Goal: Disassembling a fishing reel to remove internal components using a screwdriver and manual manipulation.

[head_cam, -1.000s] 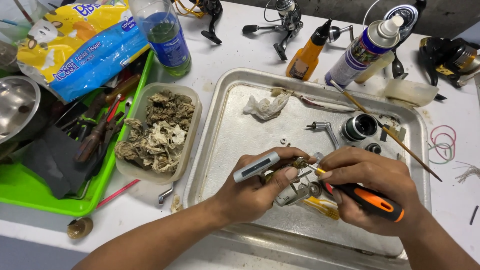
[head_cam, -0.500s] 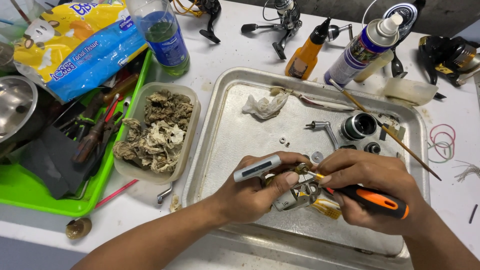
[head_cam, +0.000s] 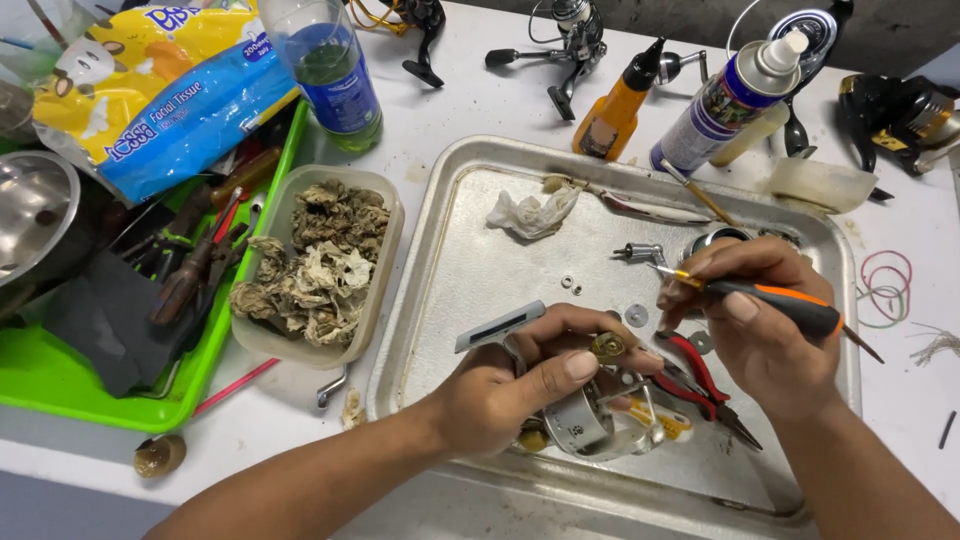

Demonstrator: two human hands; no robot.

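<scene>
Head view: left hand (head_cam: 510,385) clamps a fishing reel body (head_cam: 585,420) at the metal tray's (head_cam: 450,260) six o'clock; right hand (head_cam: 765,330) grips a screwdriver (head_cam: 770,300). A slipping tip could scatter loose washers.

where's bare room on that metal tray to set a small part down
The tray is bare across its left-middle, between the crumpled tissue and the left hand. It is crowded to the right, around the right hand with its screwdriver and the red pliers.
</scene>
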